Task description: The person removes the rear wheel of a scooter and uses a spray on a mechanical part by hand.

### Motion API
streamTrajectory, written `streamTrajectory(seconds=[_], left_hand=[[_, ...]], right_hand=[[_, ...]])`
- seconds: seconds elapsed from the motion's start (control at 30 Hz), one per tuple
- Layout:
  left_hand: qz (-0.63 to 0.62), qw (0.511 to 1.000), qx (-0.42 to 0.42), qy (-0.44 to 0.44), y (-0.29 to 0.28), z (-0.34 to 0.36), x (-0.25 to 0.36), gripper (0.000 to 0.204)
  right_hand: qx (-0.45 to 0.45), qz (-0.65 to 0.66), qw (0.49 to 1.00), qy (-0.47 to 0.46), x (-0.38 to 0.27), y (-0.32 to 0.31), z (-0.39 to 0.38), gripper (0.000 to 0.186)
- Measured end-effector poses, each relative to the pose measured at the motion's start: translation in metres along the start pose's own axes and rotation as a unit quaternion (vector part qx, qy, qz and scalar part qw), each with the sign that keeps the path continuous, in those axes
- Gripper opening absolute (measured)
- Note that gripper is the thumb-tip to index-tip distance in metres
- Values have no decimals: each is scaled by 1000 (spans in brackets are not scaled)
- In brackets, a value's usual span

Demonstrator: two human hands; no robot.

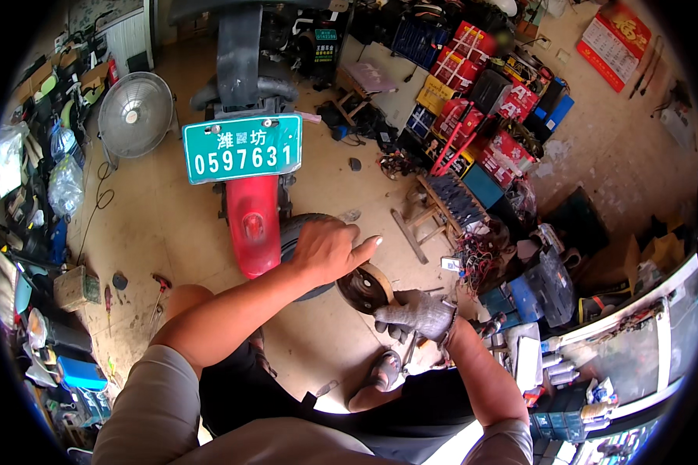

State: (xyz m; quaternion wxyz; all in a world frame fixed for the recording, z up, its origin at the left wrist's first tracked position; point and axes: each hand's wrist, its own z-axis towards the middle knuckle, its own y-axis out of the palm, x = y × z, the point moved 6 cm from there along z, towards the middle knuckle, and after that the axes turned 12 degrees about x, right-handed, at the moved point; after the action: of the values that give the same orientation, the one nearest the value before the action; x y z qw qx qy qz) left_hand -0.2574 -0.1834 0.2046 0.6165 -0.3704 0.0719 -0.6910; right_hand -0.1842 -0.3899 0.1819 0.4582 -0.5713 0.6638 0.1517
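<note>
My left hand is bare and reaches across to the middle, in front of the motorbike's rear wheel. Its thumb stands out to the right, apart from the curled fingers, which are partly hidden; nothing shows in its grasp. On my right hand is a grey work glove. That hand grips the lower right edge of a round dark disc with a tan curved rim, just below my left thumb. Left of my hands, the motorbike's red rear fender hangs beneath a green number plate.
A standing fan is at the far left. Tools, including a red-handled one, lie on the floor. A wooden stool, tangled wires and stacked red boxes occupy the right. My sandalled foot is below the disc.
</note>
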Motion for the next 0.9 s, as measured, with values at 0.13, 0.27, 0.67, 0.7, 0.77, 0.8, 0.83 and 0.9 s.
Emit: streamTrajectory(seconds=[0.13,0.27,0.67,0.7,0.77,0.8,0.83,0.9], left_hand=[[78,992,-85,-44,6,0,-5,76],[103,983,-134,-67,11,-1,-10,83],[74,969,-196,-128,30,-11,-26,81],[74,966,-209,-130,27,-11,-23,81],[83,960,-231,-136,27,-13,-19,79],[88,956,-241,-141,27,-13,-18,78],[81,958,-235,-144,28,-13,-17,78],[70,961,-222,-153,29,-15,-18,77]], right_hand=[[-16,-18,1000,-2,0,6,5,39],[-21,-76,997,9,10,10,16,36],[-45,-56,997,-33,31,13,27,41],[-46,-50,997,-31,34,15,28,41],[-47,-43,998,-30,39,19,31,40],[-48,-41,998,-30,43,20,33,39],[-49,-40,998,-31,44,21,33,39],[-56,-50,997,-34,37,23,30,38]])
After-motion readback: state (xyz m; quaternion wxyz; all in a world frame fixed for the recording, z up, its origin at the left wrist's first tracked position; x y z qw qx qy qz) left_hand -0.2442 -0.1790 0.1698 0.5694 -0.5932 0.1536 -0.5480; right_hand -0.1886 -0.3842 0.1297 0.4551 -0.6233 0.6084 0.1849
